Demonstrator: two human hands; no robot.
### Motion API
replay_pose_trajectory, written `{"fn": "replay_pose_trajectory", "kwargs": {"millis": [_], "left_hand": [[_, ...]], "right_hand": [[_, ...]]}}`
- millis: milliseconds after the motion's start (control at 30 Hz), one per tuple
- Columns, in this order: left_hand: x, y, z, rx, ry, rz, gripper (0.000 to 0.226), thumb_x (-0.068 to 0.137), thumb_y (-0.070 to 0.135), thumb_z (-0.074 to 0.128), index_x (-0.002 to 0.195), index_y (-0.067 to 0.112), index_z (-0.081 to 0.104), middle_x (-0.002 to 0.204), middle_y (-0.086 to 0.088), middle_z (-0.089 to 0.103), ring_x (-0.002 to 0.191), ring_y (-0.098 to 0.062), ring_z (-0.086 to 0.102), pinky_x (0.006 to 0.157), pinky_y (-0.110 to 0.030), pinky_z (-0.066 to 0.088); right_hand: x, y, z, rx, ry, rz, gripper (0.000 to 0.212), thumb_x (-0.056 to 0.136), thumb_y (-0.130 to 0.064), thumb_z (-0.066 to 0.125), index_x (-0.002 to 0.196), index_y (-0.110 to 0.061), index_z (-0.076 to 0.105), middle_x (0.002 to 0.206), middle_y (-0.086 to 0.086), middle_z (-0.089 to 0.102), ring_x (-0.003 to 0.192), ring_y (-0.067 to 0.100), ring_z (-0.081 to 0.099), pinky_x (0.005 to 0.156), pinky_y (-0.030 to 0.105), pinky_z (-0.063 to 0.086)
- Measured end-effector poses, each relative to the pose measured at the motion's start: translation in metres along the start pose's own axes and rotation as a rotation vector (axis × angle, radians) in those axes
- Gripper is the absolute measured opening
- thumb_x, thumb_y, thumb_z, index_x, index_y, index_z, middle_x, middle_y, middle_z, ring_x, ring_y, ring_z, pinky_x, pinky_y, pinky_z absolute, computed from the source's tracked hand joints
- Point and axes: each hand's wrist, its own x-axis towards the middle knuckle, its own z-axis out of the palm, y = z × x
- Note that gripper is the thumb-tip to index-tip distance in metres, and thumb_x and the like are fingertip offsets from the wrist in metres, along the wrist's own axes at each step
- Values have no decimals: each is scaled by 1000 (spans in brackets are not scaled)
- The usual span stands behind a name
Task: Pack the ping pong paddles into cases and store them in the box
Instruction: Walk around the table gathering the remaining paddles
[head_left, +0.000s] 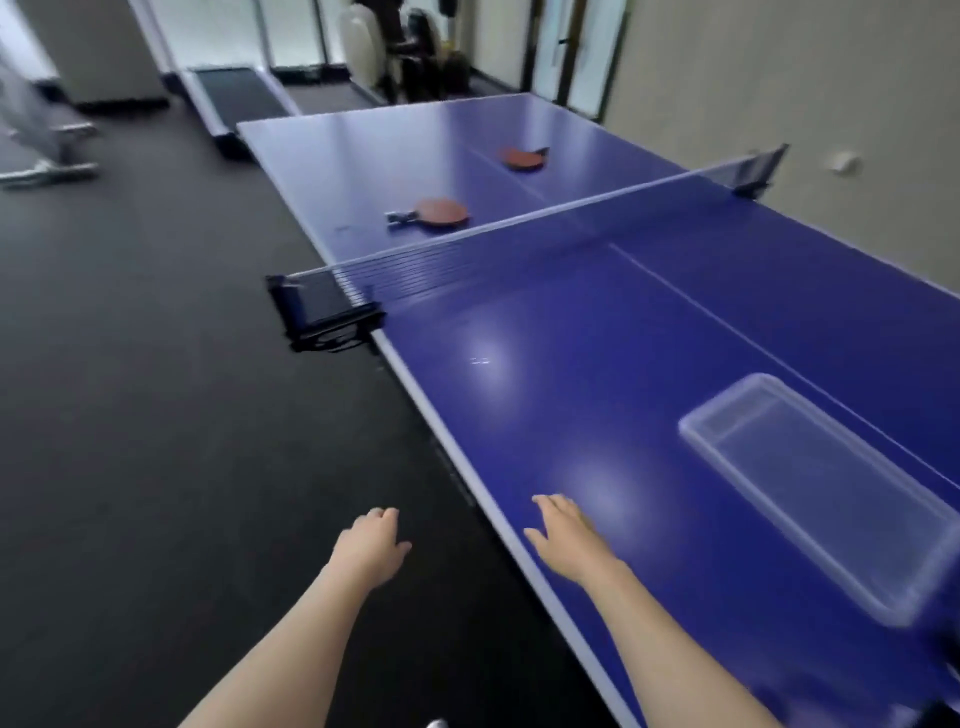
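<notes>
Two red ping pong paddles lie on the far half of the blue table (545, 364), beyond the net (467, 244). The nearer paddle (439, 213) sits close to the net with its handle pointing left. The farther paddle (524, 157) lies near the centre line. A clear plastic box (821, 483) with nothing in it stands on the near half at the right. My left hand (371, 545) hovers over the floor beside the table, fingers relaxed, holding nothing. My right hand (563, 535) is over the table's near left edge, fingers straight and empty. No case is in view.
A black net clamp (322, 312) sticks out from the table's left side. Dark floor runs along the left. A treadmill (239, 96) and other gym gear stand at the back. A beige wall lies to the right of the table.
</notes>
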Motion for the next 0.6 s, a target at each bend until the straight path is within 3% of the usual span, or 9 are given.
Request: {"fn": "replay_pose_trajectory", "kwargs": {"millis": [333,600], "left_hand": [[8,-130,-2,-250,-23,-289,52,97,35,47,142,12,35,143,-9,42,131,-28,41,104,-40,39],[76,-191,-43,-301,16,-417,53,96,35,50,141,10,36,143,-11,42,131,-30,41,106,-41,38]], "right_hand": [[101,-160,49,-175,-260,-323,52,99,-30,44,145,-11,32,145,9,39,136,26,34,110,37,31],[210,-246,50,-275,-316,-509,51,98,-29,46,143,-7,35,141,14,43,130,31,40,106,40,35]]}}
